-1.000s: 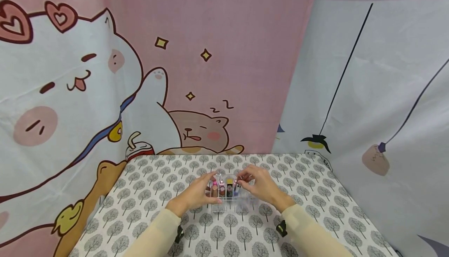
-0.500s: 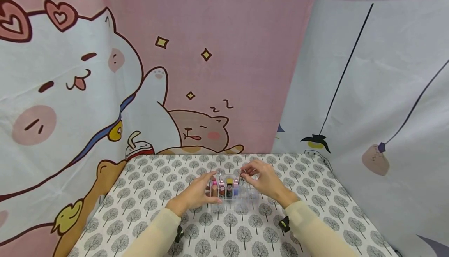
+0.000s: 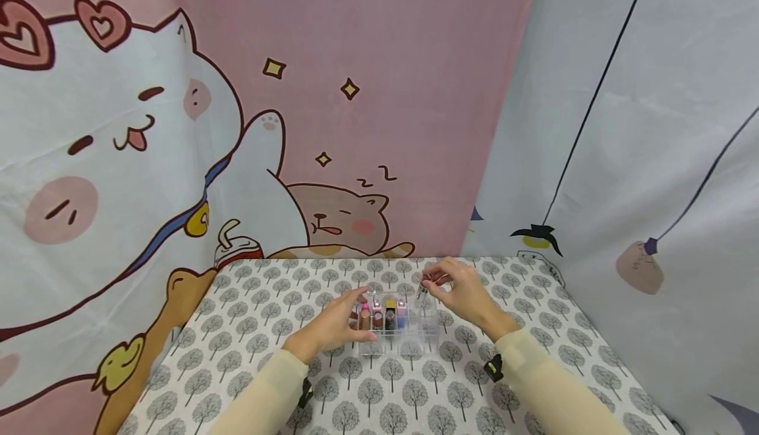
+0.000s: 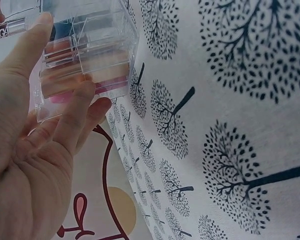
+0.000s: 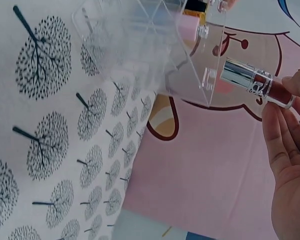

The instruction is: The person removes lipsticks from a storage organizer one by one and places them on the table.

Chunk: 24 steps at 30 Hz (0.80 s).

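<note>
So the person's right hand (image 3: 465,292) is pinching a little lip gloss tube (image 5: 255,82), thumb and fingertips clamped on the dark red end with the shiny silver cap sticking out. In the head view that's just right of center in the lower half, near the back right of a clear organizer (image 3: 422,326). In the right wrist view it's over at the right of the frame, cap pointing left, with a gap between it and the organizer.

Left hand (image 3: 332,324) has the organizer's left end between thumb and fingers, thumb on the near side and the rest curved round the far side. You get that up close at the upper left of the left wrist view.

Four more cosmetics sit in the organizer, left to right in the head view: a tan tube with a hot pink top (image 3: 365,318), a reddish one (image 3: 378,319), a black one with a yellow top (image 3: 389,319) and a pink-and-blue one (image 3: 401,323). Everything's on a tree-print tablecloth (image 3: 370,392), with a cartoon cat backdrop (image 3: 415,92) behind.
</note>
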Motion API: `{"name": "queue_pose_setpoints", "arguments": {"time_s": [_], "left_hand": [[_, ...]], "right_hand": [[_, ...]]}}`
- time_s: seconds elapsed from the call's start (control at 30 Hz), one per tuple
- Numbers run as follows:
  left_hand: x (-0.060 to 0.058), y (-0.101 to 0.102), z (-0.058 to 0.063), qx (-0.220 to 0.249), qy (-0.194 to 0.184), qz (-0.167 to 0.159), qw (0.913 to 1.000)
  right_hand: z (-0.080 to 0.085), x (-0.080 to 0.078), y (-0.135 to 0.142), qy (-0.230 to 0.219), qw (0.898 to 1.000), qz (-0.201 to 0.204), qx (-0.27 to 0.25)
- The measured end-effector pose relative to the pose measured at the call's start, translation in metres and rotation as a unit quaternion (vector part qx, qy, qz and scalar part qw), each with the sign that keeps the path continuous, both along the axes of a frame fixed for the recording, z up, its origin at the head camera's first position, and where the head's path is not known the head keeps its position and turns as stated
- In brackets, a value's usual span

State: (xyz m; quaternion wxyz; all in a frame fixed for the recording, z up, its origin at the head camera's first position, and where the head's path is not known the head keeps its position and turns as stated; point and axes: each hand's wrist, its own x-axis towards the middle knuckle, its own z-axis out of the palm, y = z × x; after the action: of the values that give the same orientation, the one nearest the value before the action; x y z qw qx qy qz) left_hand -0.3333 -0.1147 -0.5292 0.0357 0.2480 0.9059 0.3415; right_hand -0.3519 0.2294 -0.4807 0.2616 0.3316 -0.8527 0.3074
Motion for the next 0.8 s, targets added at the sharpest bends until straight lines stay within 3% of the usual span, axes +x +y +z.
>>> {"name": "queue_pose_setpoints", "arguments": {"time_s": [0.33,0.6,0.8], "left_hand": [[-0.002,0.001,0.001,0.005,-0.002,-0.002,1.0000],[-0.002,0.002,-0.001,0.008,-0.008,-0.002,0.9999],[-0.002,0.001,-0.002,0.006,-0.007,-0.002,0.9999]], "right_hand": [[0.003,-0.006,0.024,0.005,0.999,-0.026,-0.021],[-0.009,-0.008,0.044,0.019,0.997,-0.054,-0.045],[-0.018,-0.007,0.059,0.012,0.997,-0.072,-0.032]]}}
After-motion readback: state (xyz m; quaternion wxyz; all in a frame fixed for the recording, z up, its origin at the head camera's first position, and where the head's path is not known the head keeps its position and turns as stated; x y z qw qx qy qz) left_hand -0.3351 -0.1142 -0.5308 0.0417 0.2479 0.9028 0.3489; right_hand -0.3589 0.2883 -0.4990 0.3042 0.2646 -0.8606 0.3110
